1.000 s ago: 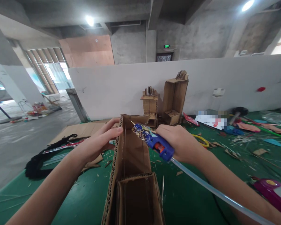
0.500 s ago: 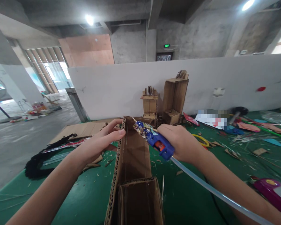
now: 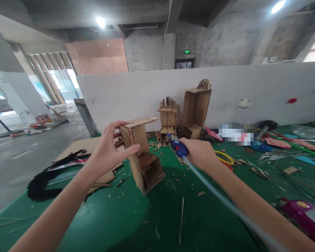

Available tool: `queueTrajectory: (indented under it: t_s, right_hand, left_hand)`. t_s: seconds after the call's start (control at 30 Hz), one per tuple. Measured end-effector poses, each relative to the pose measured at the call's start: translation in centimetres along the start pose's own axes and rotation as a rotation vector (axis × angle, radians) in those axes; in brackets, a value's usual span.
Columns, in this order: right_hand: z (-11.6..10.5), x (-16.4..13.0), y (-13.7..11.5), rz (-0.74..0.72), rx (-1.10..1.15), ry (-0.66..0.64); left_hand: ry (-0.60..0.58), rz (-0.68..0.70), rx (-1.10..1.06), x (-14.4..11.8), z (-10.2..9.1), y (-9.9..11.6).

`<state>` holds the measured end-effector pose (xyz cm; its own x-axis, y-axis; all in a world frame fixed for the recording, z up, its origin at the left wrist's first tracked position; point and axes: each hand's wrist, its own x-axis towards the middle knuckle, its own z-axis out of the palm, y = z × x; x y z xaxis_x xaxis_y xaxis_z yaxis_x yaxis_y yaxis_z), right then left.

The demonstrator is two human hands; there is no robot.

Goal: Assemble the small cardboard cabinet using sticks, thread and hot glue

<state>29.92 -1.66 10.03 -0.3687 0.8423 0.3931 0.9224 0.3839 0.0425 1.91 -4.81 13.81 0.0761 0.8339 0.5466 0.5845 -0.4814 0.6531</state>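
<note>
Cardboard makes up three models on the green desk (image 3: 107, 217): one box (image 3: 141, 157) nearest, two more (image 3: 168, 119) behind it by the white wall (image 3: 136, 94). One left hand (image 3: 107, 150) pinches the box's upper left edge, holding it upright on the desk. One right hand (image 3: 196, 152), just right of the box, is closed round a blue glue gun (image 3: 178, 147) with its clear stick trailing back. Half a second ago the box lay close under the camera with the gun over its rim; now it stands farther off, gun clear of it. Scraps litter the desk beyond the box.
</note>
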Motion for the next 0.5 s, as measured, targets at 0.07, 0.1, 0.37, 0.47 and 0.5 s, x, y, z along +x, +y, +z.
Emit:
queueTrajectory:
  t_s: [0.07, 0.1, 0.37, 0.47, 0.5]
  right_hand:
    - [1.9, 0.1, 0.2, 0.001, -0.006, -0.087]
    - [2.7, 0.0, 0.3, -0.008, 0.003, -0.118]
    - [6.1, -0.4, 0.2, -0.079, 0.102, -0.27]
    - [7.0, -0.4, 0.2, -0.089, 0.098, -0.292]
    - [7.3, -0.4, 0.3, -0.087, 0.092, -0.293]
  left_hand:
    - [0.028, 0.092, 0.045, 0.1, 0.6, -0.9]
    - [0.025, 0.133, 0.059, 0.1, 0.9, -1.3]
    - [-0.062, 0.194, 0.151, 0.2, 1.0, -2.2]
    - [0.163, 0.337, 0.25, -0.1, 0.2, -1.1]
    - [0.26, 0.391, 0.269, -0.3, -0.1, -0.6]
